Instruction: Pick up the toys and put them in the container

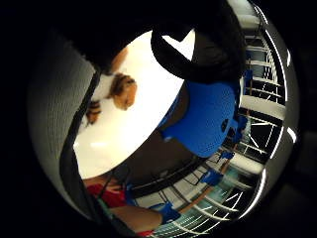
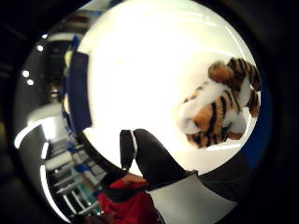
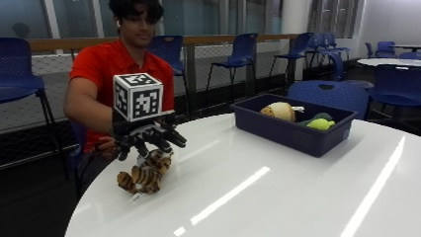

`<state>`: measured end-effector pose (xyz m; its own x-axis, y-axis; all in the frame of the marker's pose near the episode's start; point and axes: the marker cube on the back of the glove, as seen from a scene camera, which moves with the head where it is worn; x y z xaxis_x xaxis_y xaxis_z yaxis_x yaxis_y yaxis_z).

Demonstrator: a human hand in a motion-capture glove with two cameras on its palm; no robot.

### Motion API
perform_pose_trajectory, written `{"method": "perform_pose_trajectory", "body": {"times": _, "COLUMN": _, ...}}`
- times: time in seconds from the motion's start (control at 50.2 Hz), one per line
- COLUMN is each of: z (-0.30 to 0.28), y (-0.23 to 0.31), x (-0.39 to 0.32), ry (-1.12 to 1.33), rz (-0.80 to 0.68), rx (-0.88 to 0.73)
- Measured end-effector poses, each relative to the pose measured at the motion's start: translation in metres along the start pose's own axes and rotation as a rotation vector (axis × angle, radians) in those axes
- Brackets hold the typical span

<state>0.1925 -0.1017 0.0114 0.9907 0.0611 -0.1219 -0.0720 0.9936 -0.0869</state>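
Plush tiger (image 3: 146,174), lying near the white table (image 3: 276,197) edge well apart from the blue container (image 3: 289,129): likely soft and light, best grasped round its body by the gloved right hand (image 3: 148,137) hovering above, fingers spread and holding nothing.

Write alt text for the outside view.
A person's gloved right hand hovers with fingers spread just above a plush tiger lying near the edge of a round white table. Farther along the table, a dark blue container already holds some toys.
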Motion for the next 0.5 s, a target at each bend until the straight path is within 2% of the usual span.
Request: {"method": "perform_pose_trajectory", "body": {"times": 0.498, "z": 0.054, "y": -0.009, "x": 0.016, "ry": -0.091, "rz": 0.004, "rx": -0.060}}
